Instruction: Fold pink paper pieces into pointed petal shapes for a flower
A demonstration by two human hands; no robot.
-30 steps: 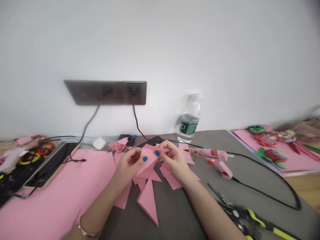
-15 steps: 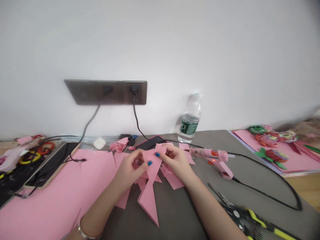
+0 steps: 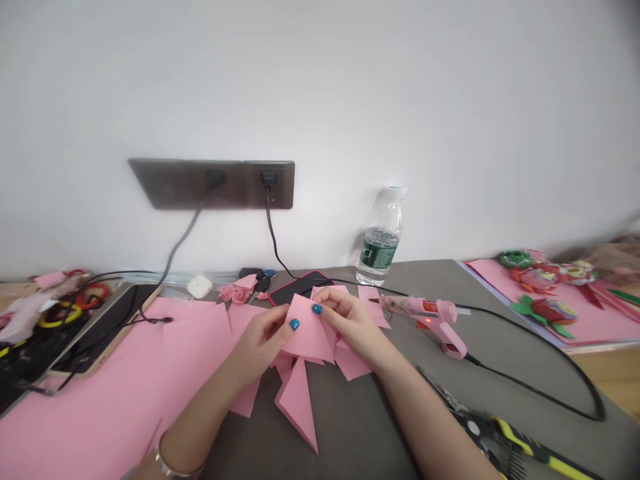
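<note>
A piece of pink paper [image 3: 307,333] is held up between my two hands, its broad face turned toward me. My left hand [image 3: 265,340] pinches its left edge, thumb in front and fingers behind. On the upper right edge, my right hand [image 3: 350,323] grips it the same way, the fingertips partly hidden. Below it a pointed, folded pink paper piece [image 3: 300,407] lies on the grey table [image 3: 360,427]. More pink paper pieces [image 3: 350,360] lie beneath and beside my hands.
A pink glue gun [image 3: 425,310] with a lit light and cord lies at right, near pliers [image 3: 480,427]. A water bottle [image 3: 380,243] stands by the wall. Phones [image 3: 103,330], large pink sheets [image 3: 115,400] and a small rosette [image 3: 235,292] are at left; paper flowers [image 3: 547,313] at far right.
The pink paper between my hands has turned from a narrow, downward-pointing shape to a broad, squarish face. My hands have barely shifted; the things on the table stay put.
</note>
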